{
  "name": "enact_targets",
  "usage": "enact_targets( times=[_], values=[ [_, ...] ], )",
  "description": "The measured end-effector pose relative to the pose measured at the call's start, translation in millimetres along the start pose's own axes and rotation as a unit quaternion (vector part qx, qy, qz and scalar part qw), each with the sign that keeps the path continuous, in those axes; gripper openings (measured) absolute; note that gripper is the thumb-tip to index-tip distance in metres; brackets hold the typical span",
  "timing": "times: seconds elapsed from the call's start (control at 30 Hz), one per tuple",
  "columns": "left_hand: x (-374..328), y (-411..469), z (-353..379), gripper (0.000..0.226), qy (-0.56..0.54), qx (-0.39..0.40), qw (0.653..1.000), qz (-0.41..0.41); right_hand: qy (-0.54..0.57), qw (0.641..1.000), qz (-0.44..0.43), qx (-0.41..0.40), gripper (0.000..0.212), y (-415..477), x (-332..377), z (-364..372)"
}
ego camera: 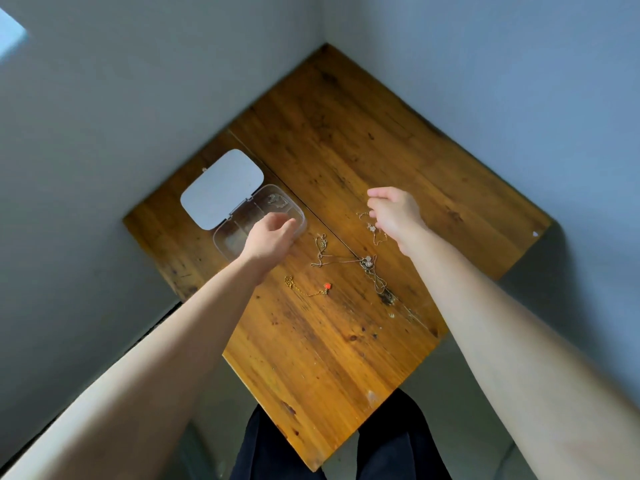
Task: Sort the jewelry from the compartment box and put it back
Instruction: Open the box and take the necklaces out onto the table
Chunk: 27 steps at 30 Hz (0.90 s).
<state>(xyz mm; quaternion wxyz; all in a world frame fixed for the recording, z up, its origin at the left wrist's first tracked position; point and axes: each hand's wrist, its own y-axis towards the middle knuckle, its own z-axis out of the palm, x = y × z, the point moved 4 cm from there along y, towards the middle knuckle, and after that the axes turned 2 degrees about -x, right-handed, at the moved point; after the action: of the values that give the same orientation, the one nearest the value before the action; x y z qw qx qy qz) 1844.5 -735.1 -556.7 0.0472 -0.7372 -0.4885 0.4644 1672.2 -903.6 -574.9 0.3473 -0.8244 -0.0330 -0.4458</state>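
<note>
A clear compartment box (235, 233) lies at the table's left with its white lid (221, 188) swung open. One tangled piece of jewelry (277, 201) lies in a far compartment. My left hand (272, 233) hovers over the box's near right corner with curled fingers, and what is under it is hidden. My right hand (394, 213) is over a thin chain (375, 233), thumb and fingers apart, fingertips at the chain's end. On the wood lie a silver chain (322, 249), a chain with a pale pendant (369, 262) and a gold chain with a red charm (308, 291).
The wooden table (346, 150) stands in a corner between two grey walls, with a seam running diagonally beside the box. Its near edges drop off to the floor, where my dark trouser legs (398, 445) show below.
</note>
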Motion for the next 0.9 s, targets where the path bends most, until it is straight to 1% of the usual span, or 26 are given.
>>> enact_targets(
  times=[0.07, 0.17, 0.27, 0.33, 0.4, 0.5, 0.6, 0.7, 0.77, 0.9],
  values=[
    [7, 7, -18, 0.046, 0.112, -0.019, 0.993, 0.036, -0.026, 0.999, -0.036, 0.019, 0.033, -2, 16, 13],
    [29, 19, -38, 0.05, 0.249, -0.032, 0.966, 0.063, -0.087, 0.99, -0.092, 0.054, 0.032, -6, 32, 44],
    [53, 33, -48, 0.055, 0.356, -0.057, 0.928, 0.089, -0.167, 0.972, -0.146, 0.082, 0.031, -6, 37, 83],
    [68, 46, -51, 0.057, 0.392, -0.08, 0.908, 0.124, -0.212, 0.954, -0.186, 0.097, 0.03, -5, 38, 111],
    [83, 59, -52, 0.06, 0.383, -0.096, 0.909, 0.137, -0.265, 0.93, -0.233, 0.107, 0.032, 0, 44, 141],
    [109, 69, -48, 0.065, 0.343, -0.096, 0.924, 0.14, -0.377, 0.876, -0.288, 0.089, 0.033, 10, 56, 181],
    [131, 76, -45, 0.063, 0.319, -0.098, 0.931, 0.146, -0.468, 0.831, -0.298, 0.043, 0.034, 19, 65, 211],
    [132, 76, -41, 0.063, 0.305, -0.109, 0.932, 0.166, -0.537, 0.798, -0.273, 0.02, 0.035, 24, 69, 215],
    [132, 78, -41, 0.066, 0.29, -0.111, 0.936, 0.167, -0.561, 0.788, -0.253, 0.01, 0.033, 26, 72, 221],
    [137, 79, -39, 0.067, 0.28, -0.111, 0.939, 0.166, -0.571, 0.785, -0.24, -0.002, 0.026, 27, 75, 227]
  ],
)
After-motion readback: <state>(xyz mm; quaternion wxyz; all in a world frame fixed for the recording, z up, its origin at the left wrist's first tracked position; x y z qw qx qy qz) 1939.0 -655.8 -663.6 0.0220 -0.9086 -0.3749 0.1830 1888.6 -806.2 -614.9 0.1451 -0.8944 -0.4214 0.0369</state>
